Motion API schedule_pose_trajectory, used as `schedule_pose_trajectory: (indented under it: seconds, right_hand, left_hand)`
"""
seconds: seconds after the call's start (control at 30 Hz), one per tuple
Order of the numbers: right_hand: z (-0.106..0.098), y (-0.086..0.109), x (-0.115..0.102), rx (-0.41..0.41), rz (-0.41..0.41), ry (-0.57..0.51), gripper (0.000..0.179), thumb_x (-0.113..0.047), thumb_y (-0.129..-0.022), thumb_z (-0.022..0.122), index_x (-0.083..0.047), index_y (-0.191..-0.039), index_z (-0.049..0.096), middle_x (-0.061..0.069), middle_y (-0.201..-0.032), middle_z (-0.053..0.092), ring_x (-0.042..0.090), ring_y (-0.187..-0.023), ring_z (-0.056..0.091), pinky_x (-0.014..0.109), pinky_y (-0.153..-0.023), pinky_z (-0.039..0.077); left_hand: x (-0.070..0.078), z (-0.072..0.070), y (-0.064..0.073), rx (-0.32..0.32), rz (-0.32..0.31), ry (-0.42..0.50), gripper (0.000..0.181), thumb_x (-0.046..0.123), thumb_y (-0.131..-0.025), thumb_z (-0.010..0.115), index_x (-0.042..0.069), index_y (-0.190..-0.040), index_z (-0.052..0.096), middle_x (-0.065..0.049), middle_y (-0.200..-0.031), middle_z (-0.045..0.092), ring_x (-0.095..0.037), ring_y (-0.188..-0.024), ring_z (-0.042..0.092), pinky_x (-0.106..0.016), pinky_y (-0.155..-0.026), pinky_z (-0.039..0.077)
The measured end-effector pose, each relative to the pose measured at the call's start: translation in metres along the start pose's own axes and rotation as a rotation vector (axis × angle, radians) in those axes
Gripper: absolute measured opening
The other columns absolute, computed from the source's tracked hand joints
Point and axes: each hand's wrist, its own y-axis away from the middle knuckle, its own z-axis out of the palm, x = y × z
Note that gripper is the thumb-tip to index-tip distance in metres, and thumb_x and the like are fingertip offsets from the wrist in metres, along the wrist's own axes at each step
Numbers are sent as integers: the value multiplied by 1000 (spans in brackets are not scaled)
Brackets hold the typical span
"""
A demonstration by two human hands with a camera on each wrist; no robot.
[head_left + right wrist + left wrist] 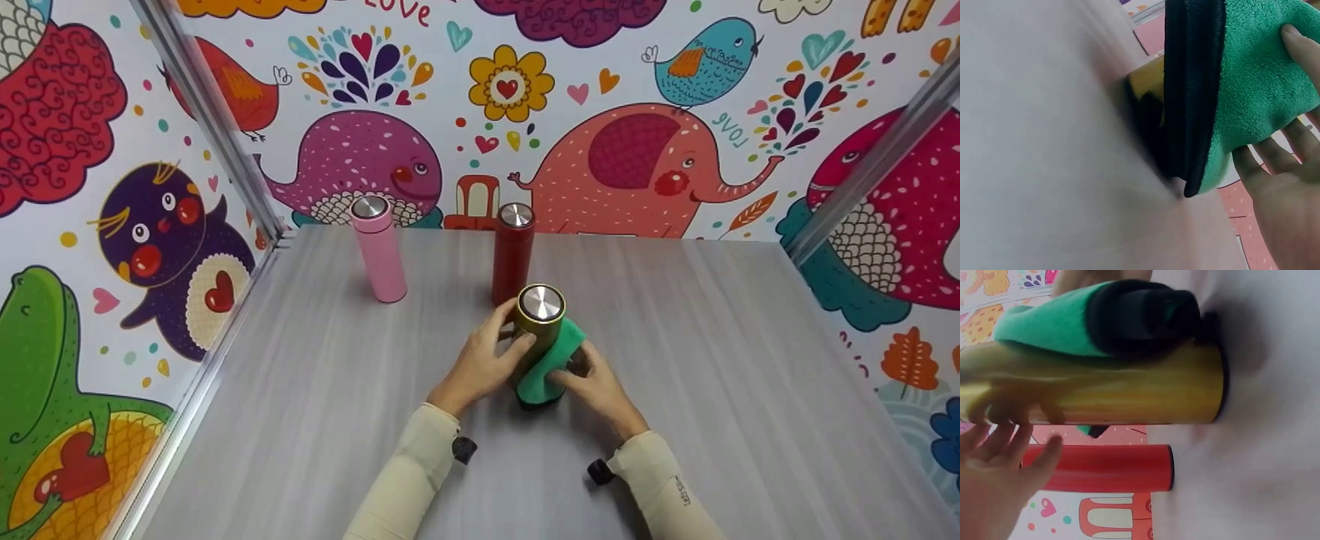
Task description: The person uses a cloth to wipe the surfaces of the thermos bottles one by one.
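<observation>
A gold thermos bottle point(541, 321) with a steel-topped lid stands upright on the table. My left hand point(482, 360) holds its upper part from the left, thumb on the near side and fingers on the far side. In the left wrist view, the fingertips point(1022, 433) meet the gold wall. A green cloth point(1266, 73) with a black edge lies against the bottle's right side and reaches near its base. My right hand point(600, 386) grips this cloth between thumb and fingers. Part of the bottle is hidden behind the cloth.
Just behind the gold bottle stands a red thermos bottle point(513, 259). A pink thermos bottle point(384, 262) is farther left. The grey table point(697, 322) meets printed wall panels at the back and left, with metal posts point(217, 112) at the corners.
</observation>
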Motion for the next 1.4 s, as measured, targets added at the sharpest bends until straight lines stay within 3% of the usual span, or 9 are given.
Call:
schedule_pose_trajectory:
  seconds: [0.13,0.3,0.4,0.53,0.67,0.83,1.0,1.2,1.4]
  right_hand:
    - [3,3,-2,51,19,-15,68,-3,-89,75,-5,-149,42,14,-137,57,27,-125,54,37,-100,47]
    - [4,3,-16,97,-27,-74,69,-7,-90,76,-8,-150,43,13,-136,58,29,-122,56,36,-98,49]
    - [3,0,-28,91,-88,-90,67,-2,-91,73,-6,-150,42,16,-135,58,30,-121,57,35,-97,50]
    - [0,-5,-45,82,-174,-102,65,3,-91,70,-4,-150,42,18,-138,55,31,-123,56,36,-99,49]
    - [-2,-9,-62,87,-259,-109,64,8,-91,68,-4,-149,43,20,-140,53,34,-126,54,38,-101,48]
    - [-3,-10,-82,78,-345,-83,65,14,-90,64,1,-149,41,23,-140,52,34,-127,53,38,-104,46]
    - [-4,-14,-92,44,-402,-14,63,13,-89,66,1,-147,44,22,-139,51,34,-128,52,39,-107,43]
    - [-4,-14,-81,1,-360,-45,69,10,-91,65,-4,-152,38,21,-145,48,35,-133,47,39,-107,42]
    - [-6,-11,-60,-61,-283,-103,71,11,-93,62,-6,-155,33,21,-146,47,35,-134,46,39,-106,44]
  left_hand:
    - [0,-3,0,-46,-7,99,64,36,-104,56,24,-158,26,2,-153,42,-14,-136,44,-34,-109,39]
    - [2,-3,-4,-69,-12,156,62,34,-103,58,36,-156,26,6,-153,39,-13,-140,37,-44,-110,38]
    - [5,-4,-5,-56,-12,107,62,35,-103,57,30,-157,29,2,-149,39,-15,-139,37,-50,-106,42]
    - [9,-7,-6,-32,-11,22,60,33,-102,57,24,-157,34,0,-141,45,-16,-131,45,-45,-101,48]
    - [10,-8,-7,-38,-2,32,55,25,-104,55,21,-155,38,1,-147,48,-15,-131,49,-36,-99,50]
    - [9,-6,-7,-83,7,58,53,14,-103,48,16,-155,37,-1,-152,44,-15,-136,44,-40,-105,44]
    - [11,-5,-9,-125,1,81,64,17,-97,56,18,-157,33,3,-152,43,-14,-137,42,-39,-104,45]
    - [9,-3,-7,-104,-3,27,71,34,-96,69,21,-156,35,1,-139,44,-17,-129,47,-41,-102,47]
    - [7,-7,-7,-77,8,-7,73,42,-93,72,19,-155,40,1,-130,47,-14,-121,52,-31,-98,49]
